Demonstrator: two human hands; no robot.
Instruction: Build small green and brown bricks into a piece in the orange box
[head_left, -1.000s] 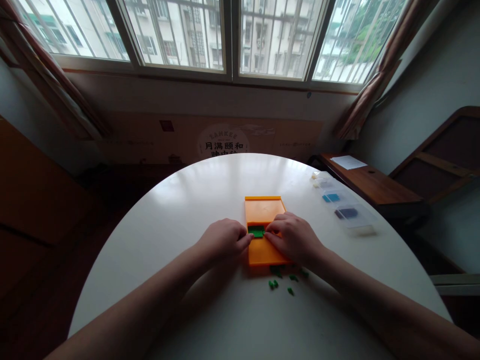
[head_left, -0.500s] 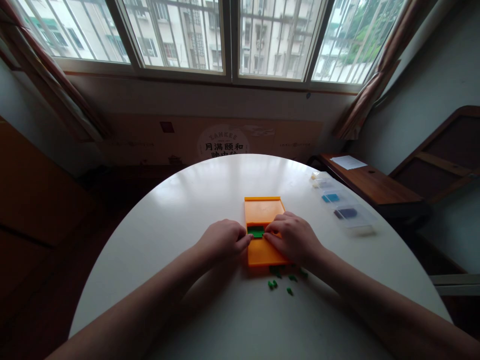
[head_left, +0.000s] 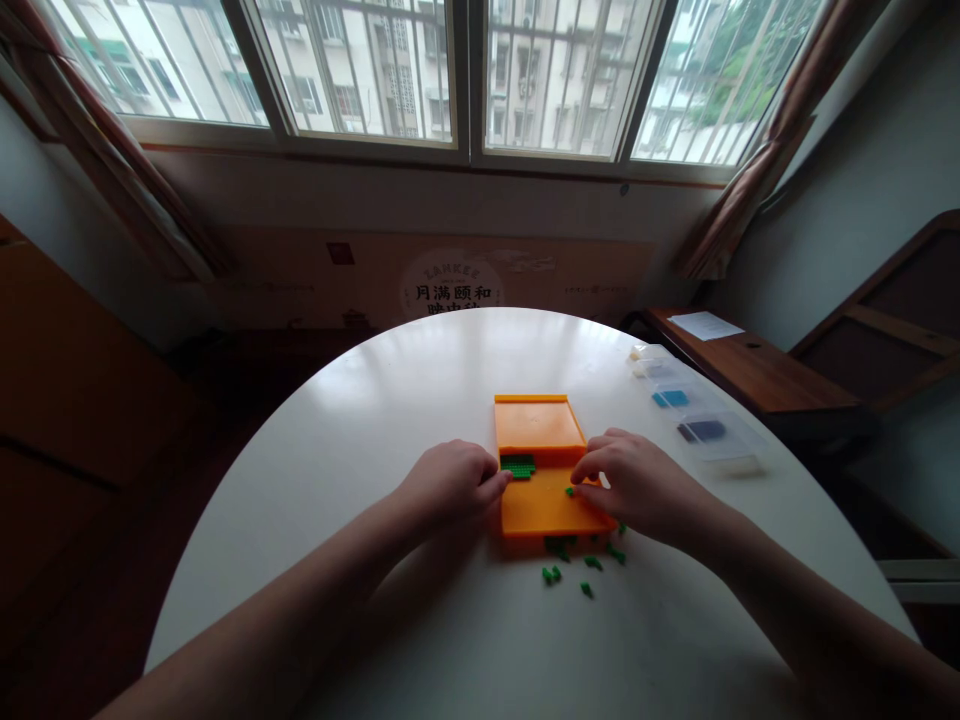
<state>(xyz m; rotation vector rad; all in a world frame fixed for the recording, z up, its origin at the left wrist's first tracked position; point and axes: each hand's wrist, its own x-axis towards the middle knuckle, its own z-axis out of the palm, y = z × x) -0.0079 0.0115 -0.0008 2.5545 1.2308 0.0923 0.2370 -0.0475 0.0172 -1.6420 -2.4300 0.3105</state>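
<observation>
An orange plastic case [head_left: 551, 515] lies opened out on the table, its pale orange lid half [head_left: 532, 422] on the far side. My left hand [head_left: 465, 475] is closed at the case's left edge, its thumb against a block of green pieces [head_left: 518, 467] in the upper left corner of the near half. Over the case's right side, my right hand [head_left: 622, 475] has thumb and forefinger bent together. At their tips is a small green piece [head_left: 569, 491], just above or on the case floor. Several loose green pieces [head_left: 592, 562] lie in front of the case.
The round white table [head_left: 337, 600] fills the foreground. At its right stands a clear plastic box [head_left: 724, 445] with blue and dark contents. Beyond it is a wooden desk [head_left: 757, 375] bearing a paper sheet [head_left: 705, 325]. A window wall lies ahead.
My right hand has moved right, away from the green block, and a small green piece now shows at its fingertips. My left hand stays at the case's left edge. The view shifted slightly.
</observation>
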